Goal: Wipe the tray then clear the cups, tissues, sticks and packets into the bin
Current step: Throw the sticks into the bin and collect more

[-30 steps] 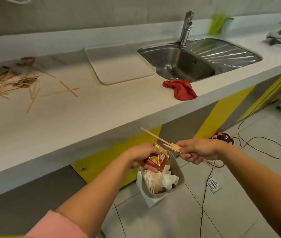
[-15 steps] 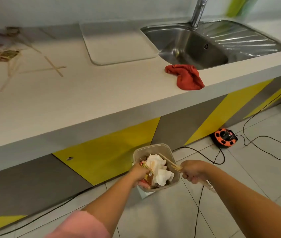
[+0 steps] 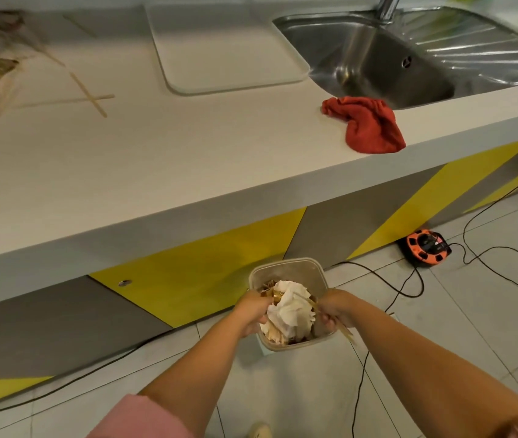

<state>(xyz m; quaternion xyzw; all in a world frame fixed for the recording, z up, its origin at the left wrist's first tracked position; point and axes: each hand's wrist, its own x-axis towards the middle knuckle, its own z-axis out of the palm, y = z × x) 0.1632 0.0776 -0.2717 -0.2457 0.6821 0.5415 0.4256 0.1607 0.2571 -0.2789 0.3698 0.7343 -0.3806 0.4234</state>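
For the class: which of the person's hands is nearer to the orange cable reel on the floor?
Right. The right hand is at the bin's right rim, on the side towards the cable reel; the left hand is at the bin's left rim, farther away.

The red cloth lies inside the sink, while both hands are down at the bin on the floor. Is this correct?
Not quite. The head view shows the red cloth lying on the countertop by its front edge, just outside the sink, not inside it. The rest holds: the left hand and the right hand are both down at the bin on the floor.
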